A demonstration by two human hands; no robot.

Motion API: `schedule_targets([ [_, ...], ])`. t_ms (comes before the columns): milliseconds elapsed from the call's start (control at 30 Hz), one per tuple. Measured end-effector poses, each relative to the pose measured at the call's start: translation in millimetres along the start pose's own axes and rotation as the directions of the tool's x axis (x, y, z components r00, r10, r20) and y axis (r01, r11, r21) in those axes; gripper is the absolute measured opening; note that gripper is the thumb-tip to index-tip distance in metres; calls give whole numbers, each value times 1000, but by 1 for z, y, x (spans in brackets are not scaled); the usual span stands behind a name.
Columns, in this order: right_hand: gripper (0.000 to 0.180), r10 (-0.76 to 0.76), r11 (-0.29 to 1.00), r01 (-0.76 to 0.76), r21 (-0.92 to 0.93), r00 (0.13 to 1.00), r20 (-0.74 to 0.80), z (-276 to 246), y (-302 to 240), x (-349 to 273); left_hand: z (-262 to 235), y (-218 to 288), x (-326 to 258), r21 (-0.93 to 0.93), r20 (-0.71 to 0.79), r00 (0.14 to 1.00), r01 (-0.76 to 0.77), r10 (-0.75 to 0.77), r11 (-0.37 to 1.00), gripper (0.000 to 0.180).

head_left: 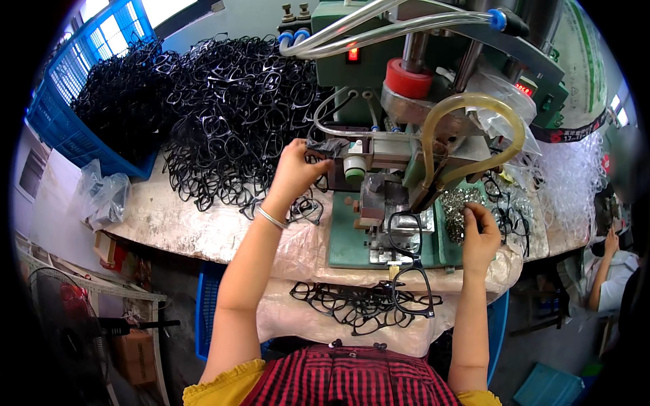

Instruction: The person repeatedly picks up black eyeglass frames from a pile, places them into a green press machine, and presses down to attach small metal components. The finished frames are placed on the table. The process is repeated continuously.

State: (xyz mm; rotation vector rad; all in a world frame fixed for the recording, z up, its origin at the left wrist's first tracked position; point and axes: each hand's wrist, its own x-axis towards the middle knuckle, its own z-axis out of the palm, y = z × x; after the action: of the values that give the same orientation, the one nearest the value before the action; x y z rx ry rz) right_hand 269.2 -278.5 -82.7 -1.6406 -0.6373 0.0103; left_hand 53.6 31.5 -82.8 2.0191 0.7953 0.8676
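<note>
My left hand point(296, 174) is raised beside the green press machine point(342, 81), thumb and fingers apart, close to a crumpled black wrapping point(328, 145) on its left side. Part of the fingers is hidden there. My right hand point(481, 240) has its fingertips drawn together at a heap of small shiny metal parts point(455, 215); whatever is between them is too small to make out. Between my hands, a black eyeglass frame point(414, 314) stands at the metal fixture point(389, 254), one rim above the other. Neither hand touches it.
Black eyeglass frames point(237, 101) are piled at the back left beside a blue crate point(101, 142). Several more frames point(338, 304) lie on the padded wrapping before me. A yellowish hose point(467, 101) loops over the fixture. Clear plastic pieces point(565, 176) and another person's arm point(604, 267) are at right.
</note>
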Motion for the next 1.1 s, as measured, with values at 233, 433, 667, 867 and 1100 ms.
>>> schedule_targets([
  [233,16,51,998,-50,-31,998,44,-4,5,-1,-25,25,-28,400,22,991,110,-130,910,29],
  [433,13,24,993,-29,-113,999,-47,-34,17,-33,-14,-42,-81,555,-184,949,315,-255,770,21],
  [667,11,-159,985,141,99,965,208,18,-65,-9,-15,-9,-64,-218,-125,984,100,-130,971,10],
  [867,33,-53,918,-32,396,978,203,51,-68,-19,2,-9,-103,-610,-185,945,104,-269,785,13],
  [1100,46,3,773,-197,603,952,307,50,-88,-22,-18,155,-87,-569,-281,777,-607,563,554,13],
])
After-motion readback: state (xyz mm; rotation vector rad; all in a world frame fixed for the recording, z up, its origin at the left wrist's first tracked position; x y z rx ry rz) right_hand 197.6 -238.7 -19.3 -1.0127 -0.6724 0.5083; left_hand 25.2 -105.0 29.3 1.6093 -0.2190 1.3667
